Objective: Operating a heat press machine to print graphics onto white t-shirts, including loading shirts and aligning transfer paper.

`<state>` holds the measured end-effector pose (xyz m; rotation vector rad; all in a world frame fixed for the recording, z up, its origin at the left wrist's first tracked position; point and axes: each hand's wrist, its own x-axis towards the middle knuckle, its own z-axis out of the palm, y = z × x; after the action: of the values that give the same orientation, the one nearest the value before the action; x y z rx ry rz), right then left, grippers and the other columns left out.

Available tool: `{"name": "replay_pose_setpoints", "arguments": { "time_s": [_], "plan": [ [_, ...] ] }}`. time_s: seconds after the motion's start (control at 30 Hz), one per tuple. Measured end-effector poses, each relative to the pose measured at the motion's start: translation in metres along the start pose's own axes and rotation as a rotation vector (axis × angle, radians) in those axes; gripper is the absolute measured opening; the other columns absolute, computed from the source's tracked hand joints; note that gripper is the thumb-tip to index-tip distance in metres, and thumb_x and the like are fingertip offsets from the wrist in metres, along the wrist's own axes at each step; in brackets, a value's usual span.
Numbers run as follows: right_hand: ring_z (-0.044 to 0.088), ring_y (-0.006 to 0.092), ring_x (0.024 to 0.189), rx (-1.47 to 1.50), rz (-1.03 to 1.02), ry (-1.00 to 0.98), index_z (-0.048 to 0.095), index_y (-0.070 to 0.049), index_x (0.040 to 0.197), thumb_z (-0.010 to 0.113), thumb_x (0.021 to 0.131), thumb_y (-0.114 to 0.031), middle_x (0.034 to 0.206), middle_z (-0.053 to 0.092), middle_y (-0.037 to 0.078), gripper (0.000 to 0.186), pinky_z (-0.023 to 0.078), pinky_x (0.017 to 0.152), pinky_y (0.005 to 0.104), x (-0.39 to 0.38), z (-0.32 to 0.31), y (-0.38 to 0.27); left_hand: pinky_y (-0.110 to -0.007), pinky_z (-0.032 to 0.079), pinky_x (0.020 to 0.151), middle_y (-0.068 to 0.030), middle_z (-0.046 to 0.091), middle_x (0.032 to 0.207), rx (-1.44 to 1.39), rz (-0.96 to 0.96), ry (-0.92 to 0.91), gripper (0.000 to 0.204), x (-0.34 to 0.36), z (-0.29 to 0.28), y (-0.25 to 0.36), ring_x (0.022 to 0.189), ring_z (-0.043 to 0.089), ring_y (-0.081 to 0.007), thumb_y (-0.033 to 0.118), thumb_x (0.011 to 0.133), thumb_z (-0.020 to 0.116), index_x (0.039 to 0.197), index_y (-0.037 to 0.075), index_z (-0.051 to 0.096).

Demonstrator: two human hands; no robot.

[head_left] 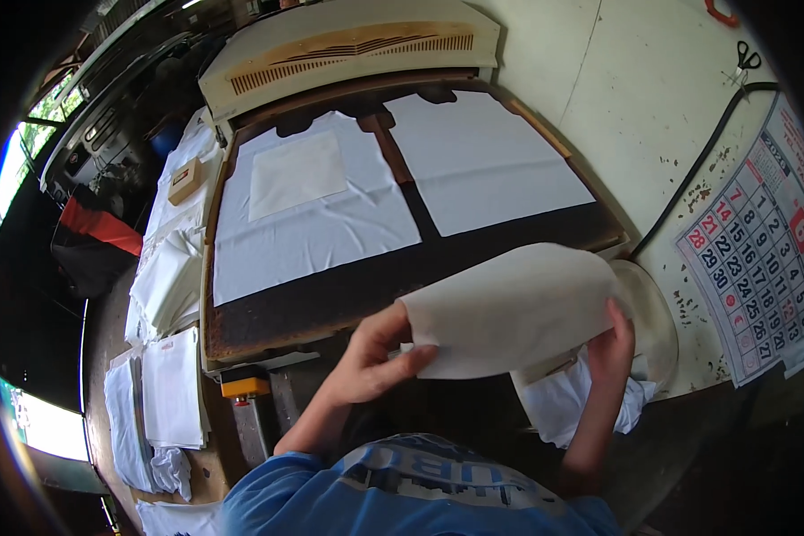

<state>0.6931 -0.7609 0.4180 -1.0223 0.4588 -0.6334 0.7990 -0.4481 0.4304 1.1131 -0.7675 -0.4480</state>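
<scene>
Sheet point(514, 313) of off-white, paper-like material is held bowed at its edges by left hand point(375, 357) and right hand point(613, 347), before the dark press bed point(304, 313). It is judged light, flexible, easily creased; opposite edges should be gripped gently.

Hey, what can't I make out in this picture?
All in the head view:
Held white sheet: far face turned away.
Left hand: some fingertips hidden behind that sheet.
Crumpled cloth below: partly covered by the sheet and right forearm.
Wall calendar: upper right lost at the dark fisheye rim.
</scene>
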Motion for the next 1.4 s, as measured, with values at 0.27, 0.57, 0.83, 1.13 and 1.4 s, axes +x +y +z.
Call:
{"name": "replay_pose_setpoints", "arguments": {
  "time_s": [0.27, 0.57, 0.83, 1.13, 1.4],
  "plan": [
    [0.049, 0.0107, 0.051, -0.168, -0.074, -0.079, 0.056, -0.003, 0.101, 0.057, 0.084, -0.013, 0.076, 0.058, 0.004, 0.02, 0.035, 0.04, 0.0237, 0.134, 0.03, -0.001, -0.021, 0.042, 0.069, 0.0016, 0.057, 0.081, 0.036, -0.119, 0.369, 0.015, 0.107, -0.027, -0.035, 0.076, 0.051, -0.004, 0.016, 0.09, 0.053, 0.089, 0.001, 0.055],
    [0.05, 0.0108, 0.057, 0.006, -0.503, -0.515, 0.057, -0.004, 0.097, 0.055, 0.088, -0.013, 0.08, 0.059, 0.002, 0.012, 0.039, 0.049, 0.0247, 0.237, 0.138, -0.067, -0.022, 0.042, 0.074, -0.0052, 0.059, 0.087, 0.499, 0.798, 0.769, 0.013, 0.221, -0.068, -0.001, 0.08, 0.054, -0.0074, 0.013, 0.093, 0.051, 0.093, 0.0, 0.054],
    [0.054, 0.0117, 0.048, -0.312, -0.084, -0.252, 0.062, 0.001, 0.09, 0.061, 0.08, -0.007, 0.071, 0.058, 0.003, 0.013, 0.044, 0.045, 0.0246, 0.391, 0.076, 0.048, -0.023, 0.036, 0.036, -0.002, 0.051, 0.059, 0.282, -0.001, 0.695, 0.021, 0.291, -0.116, -0.148, 0.04, 0.045, -0.0075, 0.018, 0.091, 0.051, 0.082, -0.001, 0.054],
    [0.058, 0.0167, 0.049, -0.391, 0.11, -0.124, 0.06, 0.007, 0.089, 0.058, 0.079, -0.002, 0.069, 0.059, 0.008, 0.013, 0.05, 0.047, 0.0259, 0.515, 0.034, 0.128, -0.026, 0.041, 0.039, -0.0096, 0.06, 0.065, 0.484, -0.363, 0.818, 0.025, 0.383, -0.143, -0.275, 0.045, 0.056, -0.0142, 0.019, 0.085, 0.055, 0.088, -0.005, 0.059],
    [0.061, 0.0208, 0.055, -0.577, 0.161, -0.202, 0.051, 0.014, 0.107, 0.054, 0.077, 0.003, 0.075, 0.057, 0.013, 0.032, 0.052, 0.05, 0.0285, 0.58, 0.016, 0.141, -0.029, 0.05, 0.045, -0.0138, 0.063, 0.083, 0.433, -0.397, 1.003, 0.034, 0.427, -0.121, -0.32, 0.052, 0.061, -0.0184, 0.005, 0.078, 0.056, 0.111, -0.004, 0.055]
  ]
}}
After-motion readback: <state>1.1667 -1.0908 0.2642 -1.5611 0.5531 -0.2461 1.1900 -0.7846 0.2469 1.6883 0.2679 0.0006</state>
